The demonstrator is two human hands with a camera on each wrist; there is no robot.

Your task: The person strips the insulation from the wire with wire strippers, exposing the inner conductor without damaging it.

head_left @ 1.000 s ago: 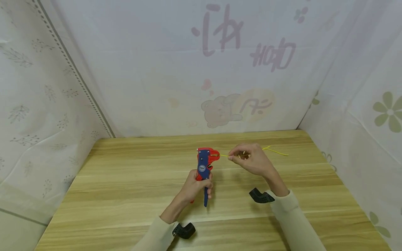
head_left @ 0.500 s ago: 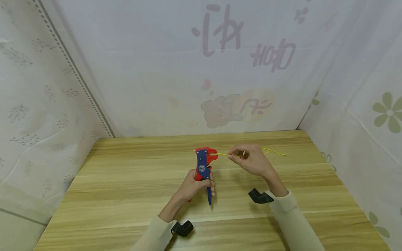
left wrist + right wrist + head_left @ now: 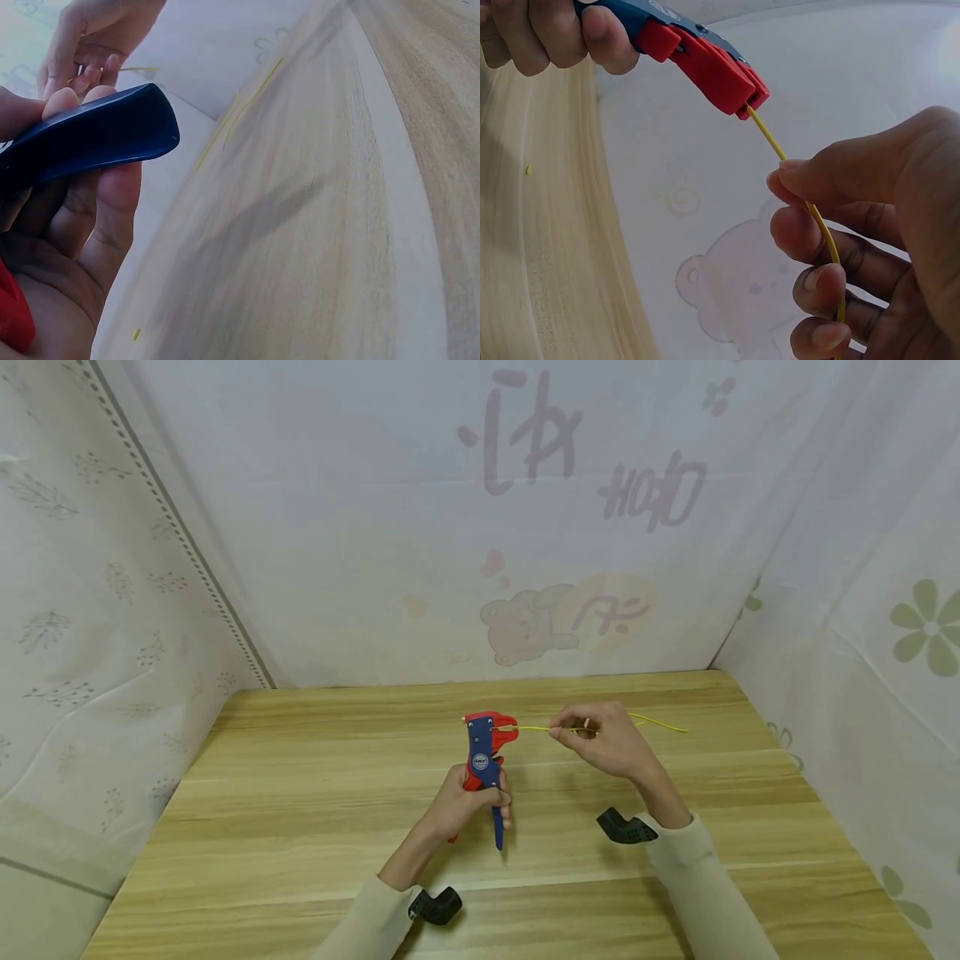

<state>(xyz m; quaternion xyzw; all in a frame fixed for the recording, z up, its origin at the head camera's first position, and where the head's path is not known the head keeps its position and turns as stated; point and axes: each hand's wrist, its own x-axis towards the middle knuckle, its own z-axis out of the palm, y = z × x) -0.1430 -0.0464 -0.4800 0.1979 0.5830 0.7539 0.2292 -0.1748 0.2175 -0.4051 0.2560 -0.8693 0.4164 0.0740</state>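
My left hand (image 3: 468, 803) grips the handles of a red and blue wire stripper (image 3: 482, 752), held upright above the table. The stripper's red jaws point right and stand slightly parted. Between thumb and forefinger my right hand (image 3: 600, 739) pinches a yellow wire (image 3: 534, 728), whose end reaches the stripper's nose. In the right wrist view the wire (image 3: 825, 232) runs down across the curled fingers, and its tip meets the red nose (image 3: 727, 82). The blue handle (image 3: 105, 131) lies across the left fingers in the left wrist view.
More yellow wires (image 3: 253, 103) lie on the wooden table (image 3: 300, 793) beyond the right hand. A short yellow scrap (image 3: 136, 334) also lies on the tabletop. Black wrist devices (image 3: 437, 907) sit at both sleeves. A printed curtain (image 3: 360, 568) encloses the back and sides.
The stripper's handles have spread and its jaws have parted since a second ago, with the tool tilting slightly left. My right hand has shifted a little right with the wire.
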